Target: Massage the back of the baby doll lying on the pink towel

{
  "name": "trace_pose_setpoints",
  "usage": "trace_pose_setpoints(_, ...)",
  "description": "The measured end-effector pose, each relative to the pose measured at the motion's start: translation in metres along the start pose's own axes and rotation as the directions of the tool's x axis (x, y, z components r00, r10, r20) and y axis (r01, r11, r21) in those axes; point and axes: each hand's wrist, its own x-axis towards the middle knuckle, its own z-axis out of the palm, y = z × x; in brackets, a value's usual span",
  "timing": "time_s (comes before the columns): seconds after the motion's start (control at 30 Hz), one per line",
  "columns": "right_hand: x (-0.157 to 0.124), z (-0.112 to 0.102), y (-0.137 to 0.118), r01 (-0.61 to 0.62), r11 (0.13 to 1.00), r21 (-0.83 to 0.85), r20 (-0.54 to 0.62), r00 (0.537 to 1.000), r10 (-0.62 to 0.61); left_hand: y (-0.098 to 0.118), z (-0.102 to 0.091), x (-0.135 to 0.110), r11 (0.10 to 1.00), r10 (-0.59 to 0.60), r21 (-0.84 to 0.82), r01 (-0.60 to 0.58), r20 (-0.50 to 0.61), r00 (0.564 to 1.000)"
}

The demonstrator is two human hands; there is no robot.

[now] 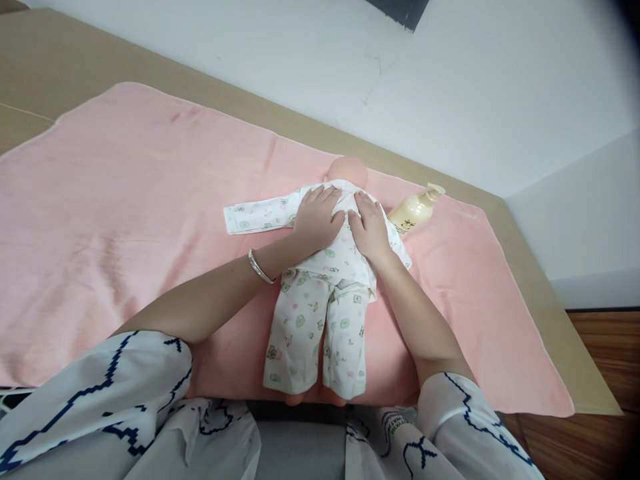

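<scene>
A baby doll (345,172) in white printed pyjamas lies face down, its head away from me and its feet at the near edge. My left hand (317,219) rests flat on the left of its upper back, fingers stretched out. On the right of the back lies my right hand (369,227), also flat with fingers extended. Both palms touch the pyjama top (340,253), thumbs close together. The doll's left-side sleeve (260,215) stretches out sideways. Its printed trousers (297,333) point toward me.
A pink blanket (125,200) spreads under the doll over a tan table (590,387). A cream pump bottle (413,212) lies tilted just right of the doll. Behind the table rises a white wall (475,87). Wooden floor (605,353) shows at the right.
</scene>
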Motion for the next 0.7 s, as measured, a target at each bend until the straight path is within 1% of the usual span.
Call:
trace_pose_setpoints(0.3,0.001,0.002,0.004,0.017,1.0,0.003,-0.008,1.0,-0.017,-0.003,0.004,0.001,1.0,0.009,-0.005,-0.009,0.0,1.0)
trace_pose_setpoints(0.47,0.0,0.002,0.002,0.016,1.0,-0.024,-0.011,1.0,-0.016,-0.001,0.002,-0.001,0.998,0.046,0.042,-0.044,-0.045,0.998)
trace_pose_setpoints(0.6,-0.001,-0.002,-0.001,0.007,0.998,-0.065,0.026,1.0,-0.005,0.005,-0.004,-0.004,0.991,0.109,0.088,-0.104,-0.052,0.993)
trace_pose_setpoints(0.7,-0.001,-0.007,-0.006,0.005,0.996,-0.091,0.071,0.997,0.001,0.008,-0.006,-0.007,0.992,0.095,0.089,-0.089,-0.071,0.993)
